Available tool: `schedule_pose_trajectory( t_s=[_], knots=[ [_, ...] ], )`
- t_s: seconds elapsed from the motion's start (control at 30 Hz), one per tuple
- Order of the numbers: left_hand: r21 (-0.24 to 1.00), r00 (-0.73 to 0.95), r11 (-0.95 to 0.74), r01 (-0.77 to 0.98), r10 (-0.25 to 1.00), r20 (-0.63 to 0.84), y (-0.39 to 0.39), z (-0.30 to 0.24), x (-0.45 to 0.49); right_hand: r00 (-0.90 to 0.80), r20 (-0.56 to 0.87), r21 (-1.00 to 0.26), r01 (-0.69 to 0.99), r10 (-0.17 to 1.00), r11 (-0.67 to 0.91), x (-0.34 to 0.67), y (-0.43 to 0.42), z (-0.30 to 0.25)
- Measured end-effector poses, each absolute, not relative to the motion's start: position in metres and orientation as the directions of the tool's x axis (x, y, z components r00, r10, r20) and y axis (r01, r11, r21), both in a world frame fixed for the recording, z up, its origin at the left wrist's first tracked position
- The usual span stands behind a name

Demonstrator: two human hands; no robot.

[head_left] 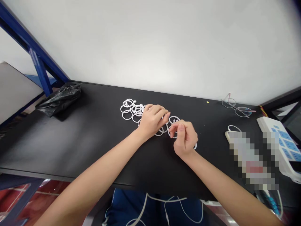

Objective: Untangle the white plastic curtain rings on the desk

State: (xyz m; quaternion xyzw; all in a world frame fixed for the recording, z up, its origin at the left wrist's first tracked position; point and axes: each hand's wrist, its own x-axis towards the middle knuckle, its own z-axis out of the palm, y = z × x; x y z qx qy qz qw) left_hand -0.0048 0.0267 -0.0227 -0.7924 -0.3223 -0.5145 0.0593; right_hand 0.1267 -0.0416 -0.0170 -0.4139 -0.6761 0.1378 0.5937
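Observation:
Several thin white rings (127, 115) with small round nubs lie overlapping in the middle of the black table. Over the right part of this pile rests my left hand (154, 119), palm down, its fingers loosely bent and slightly apart, covering some rings. Just to its right, my right hand (185, 138) is closed, thumb pressed against the curled index finger. What sits in that pinch, if anything, is hidden. One white ring (174, 119) shows behind the right hand's fingers, and a bit of white peeks out at the hand's right side.
A crumpled black plastic bag (60, 99) lies at the left beside a blue metal frame (39, 69). Glasses (243, 112), a blurred-out phone (251, 160) and a white power strip (282, 144) are on the right. A white wall stands behind the black table (94, 131); cables hang below its edge.

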Motion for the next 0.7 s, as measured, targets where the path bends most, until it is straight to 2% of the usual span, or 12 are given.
schedule_pose_trajectory(
  t_s=[0.13, 0.23, 0.33, 0.4, 0.57, 0.7],
  knots=[
    [0.064, 0.428, -0.764, 0.642, 0.427, 0.796, 0.027, -0.025, -0.002, 0.278, 0.753, -0.658, 0.353, 0.597, 0.666, 0.128, -0.035, -0.007],
    [0.064, 0.46, -0.75, 0.658, 0.468, 0.754, 0.027, -0.028, -0.001, 0.426, 0.762, -0.636, 0.352, 0.487, 0.687, 0.134, -0.026, 0.002],
    [0.071, 0.465, -0.742, 0.666, 0.489, 0.738, 0.028, -0.031, -0.002, 0.424, 0.815, -0.571, 0.472, 0.395, 0.672, 0.148, -0.015, 0.006],
    [0.085, 0.469, -0.745, 0.661, 0.499, 0.728, 0.029, -0.032, -0.002, 0.402, 0.808, -0.588, 0.54, 0.43, 0.601, 0.158, -0.01, 0.005],
    [0.082, 0.468, -0.74, 0.667, 0.503, 0.727, 0.028, -0.033, -0.002, 0.09, 0.638, -0.639, 0.616, 0.765, 0.461, 0.172, -0.004, -0.001],
    [0.088, 0.46, -0.739, 0.668, 0.503, 0.732, 0.027, -0.032, -0.001, -0.005, 0.492, -0.624, 0.695, 0.87, 0.357, 0.172, -0.002, -0.003]
  ],
)
